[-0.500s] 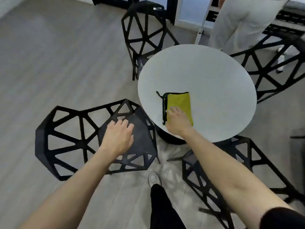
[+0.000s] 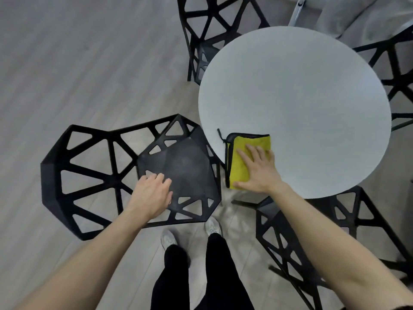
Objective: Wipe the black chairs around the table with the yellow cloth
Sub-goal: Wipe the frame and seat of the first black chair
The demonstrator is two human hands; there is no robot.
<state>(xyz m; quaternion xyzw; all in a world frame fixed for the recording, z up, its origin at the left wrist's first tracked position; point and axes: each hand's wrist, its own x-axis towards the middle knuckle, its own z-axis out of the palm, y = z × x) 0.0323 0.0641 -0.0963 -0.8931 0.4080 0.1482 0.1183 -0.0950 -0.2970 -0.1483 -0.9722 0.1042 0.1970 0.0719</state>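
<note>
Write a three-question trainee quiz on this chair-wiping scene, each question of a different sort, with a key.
1. True or false: the yellow cloth lies on the seat of the near-left black chair.
2. Multiple choice: the right hand is
A. flat on the cloth at the edge of the white round table
B. gripping a chair back
C. hanging free
3. Fill in: the left hand rests on the chair's ____.

Key
1. False; it lies on the table, near the edge.
2. A
3. seat
</note>
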